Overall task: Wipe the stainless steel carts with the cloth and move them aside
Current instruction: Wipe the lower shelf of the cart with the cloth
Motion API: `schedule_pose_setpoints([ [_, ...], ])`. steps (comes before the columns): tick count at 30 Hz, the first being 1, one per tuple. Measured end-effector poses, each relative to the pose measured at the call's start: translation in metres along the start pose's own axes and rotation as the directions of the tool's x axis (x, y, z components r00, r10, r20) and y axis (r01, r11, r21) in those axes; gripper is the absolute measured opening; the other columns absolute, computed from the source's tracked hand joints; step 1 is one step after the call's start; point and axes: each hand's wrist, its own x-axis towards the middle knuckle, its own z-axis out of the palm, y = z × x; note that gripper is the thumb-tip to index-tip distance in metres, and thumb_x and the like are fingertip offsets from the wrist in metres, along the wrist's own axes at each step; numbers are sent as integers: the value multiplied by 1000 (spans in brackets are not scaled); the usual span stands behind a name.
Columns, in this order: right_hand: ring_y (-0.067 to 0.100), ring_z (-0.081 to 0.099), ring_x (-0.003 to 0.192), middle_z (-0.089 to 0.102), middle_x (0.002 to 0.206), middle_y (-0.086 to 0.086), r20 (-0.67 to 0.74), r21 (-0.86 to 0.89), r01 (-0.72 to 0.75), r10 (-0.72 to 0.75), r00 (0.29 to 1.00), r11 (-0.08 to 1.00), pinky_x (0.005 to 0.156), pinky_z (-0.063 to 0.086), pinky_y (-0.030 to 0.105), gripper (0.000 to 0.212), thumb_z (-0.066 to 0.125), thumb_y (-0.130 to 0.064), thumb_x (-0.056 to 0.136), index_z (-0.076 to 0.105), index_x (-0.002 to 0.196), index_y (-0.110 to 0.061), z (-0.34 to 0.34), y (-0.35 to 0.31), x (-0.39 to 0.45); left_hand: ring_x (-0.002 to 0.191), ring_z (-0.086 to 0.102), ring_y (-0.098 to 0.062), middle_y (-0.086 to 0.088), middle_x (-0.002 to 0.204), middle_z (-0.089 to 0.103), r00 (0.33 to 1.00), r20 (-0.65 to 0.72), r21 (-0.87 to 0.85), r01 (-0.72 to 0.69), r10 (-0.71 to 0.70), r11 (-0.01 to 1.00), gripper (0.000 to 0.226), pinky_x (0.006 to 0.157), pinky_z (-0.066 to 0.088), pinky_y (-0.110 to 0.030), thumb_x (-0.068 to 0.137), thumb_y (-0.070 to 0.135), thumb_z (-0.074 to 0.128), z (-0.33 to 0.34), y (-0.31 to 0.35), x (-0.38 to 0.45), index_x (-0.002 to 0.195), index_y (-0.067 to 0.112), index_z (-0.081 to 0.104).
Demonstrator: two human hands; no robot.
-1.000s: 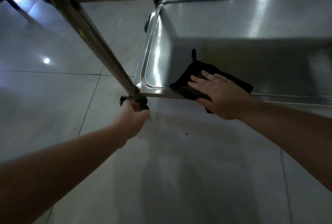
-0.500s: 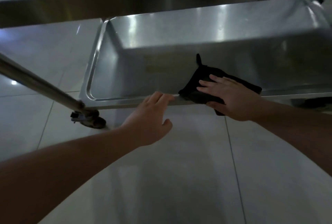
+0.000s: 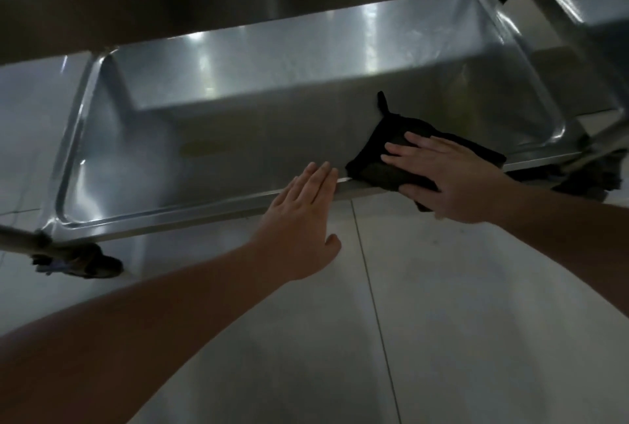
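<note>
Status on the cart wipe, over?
Right hand flat on black cloth, draped over lower tray rim. Left hand flat on rim. Nothing blocking.

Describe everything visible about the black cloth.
The black cloth is a dark, soft-looking folded pad, draped over the front rim of the cart's bottom tray, part inside, part hanging over the edge. A small tab sticks up from its far corner. The right hand presses flat on it, fingers straight; the left hand rests on the rim beside it, apart from the cloth.

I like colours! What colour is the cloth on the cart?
Black. The cloth shows best in the head view, under the right hand.
</note>
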Motion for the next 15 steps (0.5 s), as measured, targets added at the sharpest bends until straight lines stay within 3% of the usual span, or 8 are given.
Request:
schedule_pose_setpoints([
  [4, -10, -9, 154, 1, 161, -45, -9, 1, -83, 83, 996, 997, 129, 8, 37, 54, 5, -74, 101, 9, 154, -63, -8, 30, -21, 159, -24, -13, 2, 176, -20, 1000, 14, -29, -11, 12, 1000, 102, 124, -16, -29, 98, 51, 53, 7, 36, 25, 168, 17, -13],
  [11, -5, -4, 156, 11, 166, -33, -45, -16, -225, 224, 974, 974, 129, 7, 36, 62, 12, -67, 102, 20, 161, -49, -15, 74, -55, 158, -29, -16, -1, 174, -27, 997, 38, 70, -75, 73, 995, 103, 129, -14, -36, 97, 50, 48, 18, 65, 58, 166, 14, -18],
  [15, 5, 9, 159, 21, 167, -25, -138, 12, -377, 375, 917, 926, 129, 11, 40, 63, 15, -64, 104, 28, 161, -43, -14, 93, -70, 158, -28, -15, 0, 174, -27, 995, 26, 133, -97, 94, 986, 104, 131, -10, -39, 95, 51, 47, 26, 62, 62, 165, 18, -23],
])
